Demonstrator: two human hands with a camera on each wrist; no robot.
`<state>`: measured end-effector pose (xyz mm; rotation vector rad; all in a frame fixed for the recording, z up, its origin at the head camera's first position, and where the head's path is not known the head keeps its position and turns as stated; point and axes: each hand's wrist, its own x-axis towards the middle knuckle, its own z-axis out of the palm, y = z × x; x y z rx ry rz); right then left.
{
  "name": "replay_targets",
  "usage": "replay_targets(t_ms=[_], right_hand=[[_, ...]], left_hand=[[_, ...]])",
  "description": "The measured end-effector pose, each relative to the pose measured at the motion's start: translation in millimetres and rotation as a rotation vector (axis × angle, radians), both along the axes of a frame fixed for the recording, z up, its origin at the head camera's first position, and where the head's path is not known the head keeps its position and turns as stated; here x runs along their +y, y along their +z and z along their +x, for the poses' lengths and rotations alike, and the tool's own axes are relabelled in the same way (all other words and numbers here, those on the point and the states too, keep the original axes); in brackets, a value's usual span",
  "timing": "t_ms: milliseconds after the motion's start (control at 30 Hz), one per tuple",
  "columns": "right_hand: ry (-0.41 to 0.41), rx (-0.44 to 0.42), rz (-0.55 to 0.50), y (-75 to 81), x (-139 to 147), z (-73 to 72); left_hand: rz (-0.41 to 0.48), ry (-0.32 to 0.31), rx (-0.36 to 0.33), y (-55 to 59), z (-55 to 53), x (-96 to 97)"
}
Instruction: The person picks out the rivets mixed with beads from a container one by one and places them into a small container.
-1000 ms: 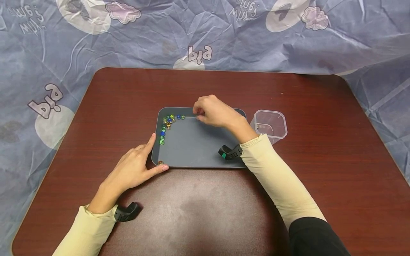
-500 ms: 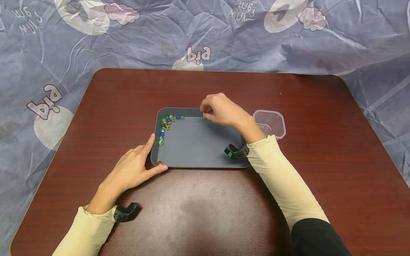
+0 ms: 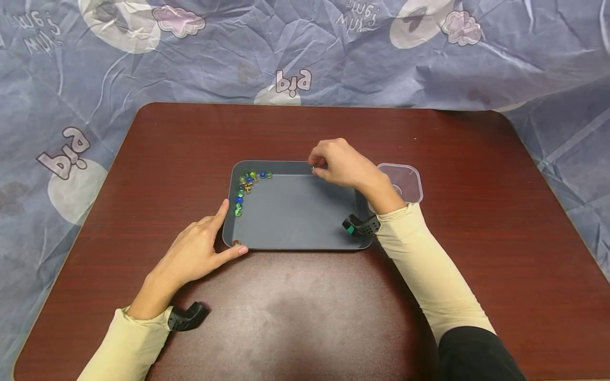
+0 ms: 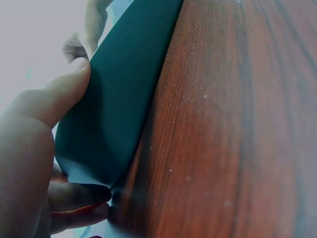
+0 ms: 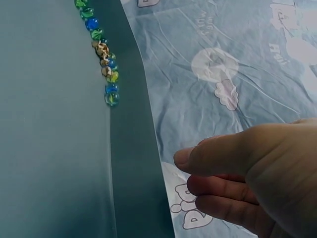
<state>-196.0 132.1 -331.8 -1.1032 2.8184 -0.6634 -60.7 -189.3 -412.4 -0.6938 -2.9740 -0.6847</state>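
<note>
My left hand (image 3: 193, 251) steadies the near left corner of a grey tray (image 3: 305, 222), index finger along its left side and thumb on the front rim. In the left wrist view that thumb (image 4: 74, 82) lies against the tray wall. My right hand (image 3: 340, 164), over the tray's far side, pinches a small shiny marble (image 3: 313, 168) between thumb and fingertips. The right wrist view does not show this marble. Several green, blue and amber glass marbles (image 5: 111, 91) line the tray's far left corner. One amber marble (image 3: 236, 242) lies in the near left corner.
A clear plastic container (image 3: 411, 182) stands just right of the tray, partly hidden by my right wrist. The reddish-brown table (image 3: 476, 211) extends around both. Behind it hangs a wrinkled blue-grey printed cloth (image 3: 229, 63).
My right hand has moved to the right along the tray's far side with the marble, its wrist now overlapping the container. My left hand keeps its place on the tray corner.
</note>
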Motion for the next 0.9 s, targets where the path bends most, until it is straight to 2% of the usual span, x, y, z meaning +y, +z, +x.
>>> replay_targets(t_ms=[467, 900], right_hand=[[-0.046, 0.065, 0.000, 4.9, 20, 3.0], [-0.091, 0.082, 0.000, 4.2, 41, 8.3]], left_hand=[[0.002, 0.000, 0.009, 2.0, -0.6, 0.7], [0.000, 0.004, -0.002, -0.3, 1.3, 1.4]])
